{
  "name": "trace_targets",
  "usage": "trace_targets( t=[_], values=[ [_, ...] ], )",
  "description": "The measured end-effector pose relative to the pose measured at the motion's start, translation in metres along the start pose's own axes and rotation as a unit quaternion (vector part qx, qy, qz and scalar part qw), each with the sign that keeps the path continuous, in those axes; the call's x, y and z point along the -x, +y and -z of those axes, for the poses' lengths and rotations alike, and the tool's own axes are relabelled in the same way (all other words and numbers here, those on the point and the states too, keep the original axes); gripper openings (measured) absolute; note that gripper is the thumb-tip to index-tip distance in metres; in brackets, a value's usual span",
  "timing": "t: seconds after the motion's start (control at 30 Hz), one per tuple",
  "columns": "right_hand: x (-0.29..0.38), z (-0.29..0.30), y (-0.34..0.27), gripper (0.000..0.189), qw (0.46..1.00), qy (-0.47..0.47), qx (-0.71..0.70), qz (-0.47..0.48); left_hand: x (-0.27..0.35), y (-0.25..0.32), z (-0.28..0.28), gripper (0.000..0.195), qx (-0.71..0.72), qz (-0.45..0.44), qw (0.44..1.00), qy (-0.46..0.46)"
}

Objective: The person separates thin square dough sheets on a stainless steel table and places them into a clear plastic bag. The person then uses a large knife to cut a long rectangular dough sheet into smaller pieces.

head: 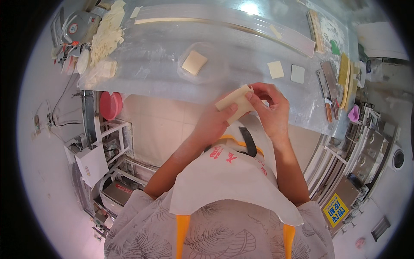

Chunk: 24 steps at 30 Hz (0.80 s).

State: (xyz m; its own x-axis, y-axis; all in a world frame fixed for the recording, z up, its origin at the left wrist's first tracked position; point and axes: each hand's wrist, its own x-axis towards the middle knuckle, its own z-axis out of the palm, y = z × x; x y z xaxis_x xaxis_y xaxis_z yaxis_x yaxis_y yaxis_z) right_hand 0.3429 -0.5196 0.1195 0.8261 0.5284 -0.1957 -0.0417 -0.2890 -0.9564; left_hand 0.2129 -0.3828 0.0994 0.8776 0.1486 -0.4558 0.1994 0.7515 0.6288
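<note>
A stack of square dough wrappers (238,103) is held in front of my apron, over the near edge of the metal table. My left hand (215,121) grips it from the left, thumb on top. My right hand (270,102) pinches its upper right corner between thumb and fingers. Past my hands, another stack of wrappers (194,62) rests on a clear plastic bag (186,76). To the right, a single square wrapper (276,70) lies flat beside a pale square plate (297,74).
Loose dough sheets (108,30) lie at the table's left, near a grey machine (81,27). A long clear plastic cover (223,19) spans the far side. Knives (330,81) and wooden sticks (344,82) lie at the right. A red basin (110,105) stands below left.
</note>
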Motion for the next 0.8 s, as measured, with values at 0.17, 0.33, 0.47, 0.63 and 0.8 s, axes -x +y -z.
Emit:
trace_targets(
  t=[0.17, 0.33, 0.47, 0.63, 0.8],
  values=[
    [0.003, -0.004, 0.009, 0.018, 0.993, 0.056, 0.069, 0.073, 0.001, 0.002, -0.004, 0.051, 0.025, -0.002, 1.000, -0.011],
    [0.008, 0.003, -0.006, 0.014, 0.966, 0.013, 0.162, 0.203, -0.001, -0.004, 0.006, 0.055, 0.025, -0.005, 1.000, -0.013],
    [0.021, 0.015, -0.022, 0.016, 0.991, -0.056, 0.066, 0.102, -0.007, 0.002, 0.006, 0.059, 0.122, -0.025, 0.989, -0.082],
    [0.017, 0.037, -0.041, 0.015, 0.988, -0.080, -0.132, -0.020, -0.016, -0.004, 0.014, 0.061, 0.204, 0.009, 0.976, -0.080],
    [-0.034, 0.109, -0.016, 0.017, 0.999, 0.036, 0.032, 0.016, -0.020, -0.007, 0.016, 0.057, 0.078, -0.010, 0.996, -0.033]
  ],
)
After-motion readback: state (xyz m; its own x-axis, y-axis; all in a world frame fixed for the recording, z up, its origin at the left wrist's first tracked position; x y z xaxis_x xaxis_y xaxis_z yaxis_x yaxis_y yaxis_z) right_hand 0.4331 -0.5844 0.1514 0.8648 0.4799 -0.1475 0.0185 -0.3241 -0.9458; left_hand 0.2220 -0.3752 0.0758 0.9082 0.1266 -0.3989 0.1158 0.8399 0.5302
